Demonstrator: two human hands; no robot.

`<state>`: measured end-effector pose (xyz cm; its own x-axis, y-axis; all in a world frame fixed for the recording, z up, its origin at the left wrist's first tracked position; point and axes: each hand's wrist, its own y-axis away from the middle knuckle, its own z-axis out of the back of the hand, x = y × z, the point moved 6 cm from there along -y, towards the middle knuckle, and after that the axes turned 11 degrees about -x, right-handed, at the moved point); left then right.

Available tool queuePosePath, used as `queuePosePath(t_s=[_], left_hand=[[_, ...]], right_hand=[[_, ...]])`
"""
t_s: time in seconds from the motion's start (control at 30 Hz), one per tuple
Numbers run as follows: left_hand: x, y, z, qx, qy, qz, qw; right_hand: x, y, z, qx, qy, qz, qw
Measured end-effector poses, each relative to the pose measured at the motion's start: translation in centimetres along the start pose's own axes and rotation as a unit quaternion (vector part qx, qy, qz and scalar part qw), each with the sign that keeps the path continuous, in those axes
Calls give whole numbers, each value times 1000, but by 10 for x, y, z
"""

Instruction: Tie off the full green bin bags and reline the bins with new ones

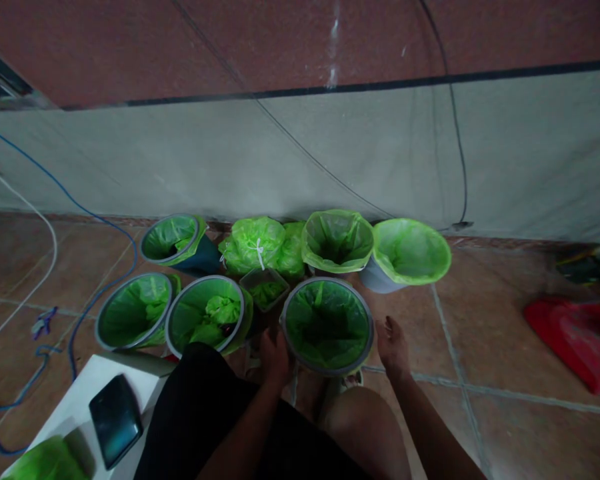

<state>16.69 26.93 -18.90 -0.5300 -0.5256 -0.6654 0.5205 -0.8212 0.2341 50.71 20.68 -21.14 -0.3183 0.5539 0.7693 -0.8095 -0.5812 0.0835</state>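
In the head view, the person's got a grey-rimmed bin [329, 371] with a green liner just past the knees; the left hand [275, 357] is right by its left side (can't tell if it's actually gripping), while the right hand [393, 348] is just off its right side, fingers loosely curled and spread. Behind that bin there's a tied green bag [258, 241] to the left and a pale-lined bin [380, 276] to the right, plus a dark phone [115, 421] way over on its left, closer to the person.
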Motion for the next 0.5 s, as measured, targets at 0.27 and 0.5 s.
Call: queuePosePath(t_s=[0.27,0.5], left_hand=[[-60,-14,-31,32,-68,-216,973],[-54,-10,-28,29,-117,-199,973]], right_hand=[[48,-1,-49,53,148,178,971],[50,-1,-40,43,227,150,961]])
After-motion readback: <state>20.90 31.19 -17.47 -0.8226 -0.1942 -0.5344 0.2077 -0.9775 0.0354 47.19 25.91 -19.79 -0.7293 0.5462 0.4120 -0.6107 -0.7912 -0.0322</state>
